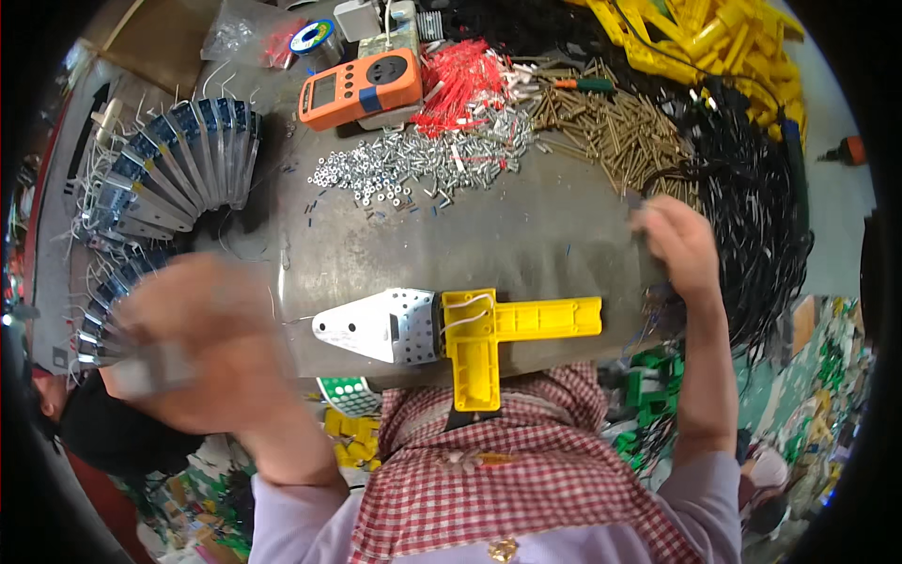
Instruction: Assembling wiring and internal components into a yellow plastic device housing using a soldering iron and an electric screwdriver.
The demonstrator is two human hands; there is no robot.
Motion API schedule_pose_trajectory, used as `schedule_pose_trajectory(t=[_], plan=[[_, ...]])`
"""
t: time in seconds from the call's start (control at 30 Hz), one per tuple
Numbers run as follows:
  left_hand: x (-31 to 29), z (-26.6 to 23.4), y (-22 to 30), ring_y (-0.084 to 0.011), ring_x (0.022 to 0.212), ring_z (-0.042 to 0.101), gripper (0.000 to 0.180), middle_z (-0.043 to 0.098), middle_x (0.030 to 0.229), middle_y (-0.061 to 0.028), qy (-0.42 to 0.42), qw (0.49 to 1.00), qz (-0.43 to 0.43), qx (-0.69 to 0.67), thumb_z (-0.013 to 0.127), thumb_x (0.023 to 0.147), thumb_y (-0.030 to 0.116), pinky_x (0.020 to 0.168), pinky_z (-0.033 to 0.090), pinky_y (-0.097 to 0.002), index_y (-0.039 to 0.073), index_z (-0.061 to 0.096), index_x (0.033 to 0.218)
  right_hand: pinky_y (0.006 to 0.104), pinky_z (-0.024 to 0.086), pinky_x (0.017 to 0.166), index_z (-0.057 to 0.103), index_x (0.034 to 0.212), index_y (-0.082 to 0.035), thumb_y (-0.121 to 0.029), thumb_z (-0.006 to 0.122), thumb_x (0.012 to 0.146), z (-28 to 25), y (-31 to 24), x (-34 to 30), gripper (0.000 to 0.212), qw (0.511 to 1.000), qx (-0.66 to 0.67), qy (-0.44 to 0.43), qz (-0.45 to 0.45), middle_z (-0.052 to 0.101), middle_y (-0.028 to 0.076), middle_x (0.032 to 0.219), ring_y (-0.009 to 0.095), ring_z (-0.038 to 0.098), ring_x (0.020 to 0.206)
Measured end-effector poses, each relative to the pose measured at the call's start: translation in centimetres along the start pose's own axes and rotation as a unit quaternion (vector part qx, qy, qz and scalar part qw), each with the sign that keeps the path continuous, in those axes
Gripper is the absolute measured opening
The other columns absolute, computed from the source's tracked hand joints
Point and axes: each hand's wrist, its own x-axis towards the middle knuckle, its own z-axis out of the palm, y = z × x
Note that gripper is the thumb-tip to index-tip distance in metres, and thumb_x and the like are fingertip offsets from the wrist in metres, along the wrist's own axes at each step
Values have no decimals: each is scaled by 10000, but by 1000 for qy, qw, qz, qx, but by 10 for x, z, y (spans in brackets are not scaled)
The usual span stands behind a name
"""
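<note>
On the table's near edge lies a yellow T-shaped plastic housing half (545, 320), its hollow side up with white wires inside. A white pointed metal plate with holes (376, 326) adjoins its left end. My left hand (202, 329) is smeared by motion beside a fanned stack of metal plates with wires (178, 164); a blurred greyish patch shows at it, and its fingers cannot be made out. At the right, my right hand (678, 246) is closed in a pinch near the brass-coloured rods (611, 122); a small dark thing shows at its fingertips.
Small silver screws and nuts (404, 169) are heaped behind the housing. Farther back are an orange multimeter (362, 89), red-and-white small parts (465, 85) and a solder spool (313, 39). Black cables (752, 216) pile up at right, with yellow plastic parts (714, 38) behind.
</note>
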Motion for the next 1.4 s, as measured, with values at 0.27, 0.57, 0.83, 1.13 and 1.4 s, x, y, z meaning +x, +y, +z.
schedule_pose_trajectory(t=[0.27,0.57,0.83,1.13,1.4], plan=[[-1,-52,-30,-290,914,585,235,592,1008,-145,122,495,-159,845,631,794,66,797,457,-346,-1,620,1018,351,477,642,607,951,-55,-146,595,819,68,-31,67,161,979,-101,-28,-173,630,111,770,235,624,710],[18,-6,-73,-305,1012,570,359,573,1102,-144,35,698,-173,694,667,778,104,882,443,-353,19,585,1117,346,496,646,646,913,-94,-128,636,766,96,-8,104,151,919,-323,16,-226,661,115,850,254,651,765],[53,11,-115,-207,1065,577,394,572,1194,-155,117,879,-393,242,595,894,141,877,464,-292,-37,473,1223,215,428,575,643,968,25,-138,664,838,72,-49,77,209,972,225,9,-66,626,-18,785,76,533,625],[56,32,-148,-123,860,615,120,657,969,-65,102,922,-288,240,606,883,121,764,488,-240,24,600,954,169,232,474,626,943,-34,-77,656,834,60,-31,28,121,923,375,-26,-77,501,-77,641,-8,343,531],[40,37,-117,-117,915,600,295,638,974,-72,45,849,-256,459,587,861,16,811,488,-255,-28,526,1146,197,464,635,620,931,-5,-85,631,865,75,-44,5,105,967,218,-30,-126,635,-3,747,57,579,688]])
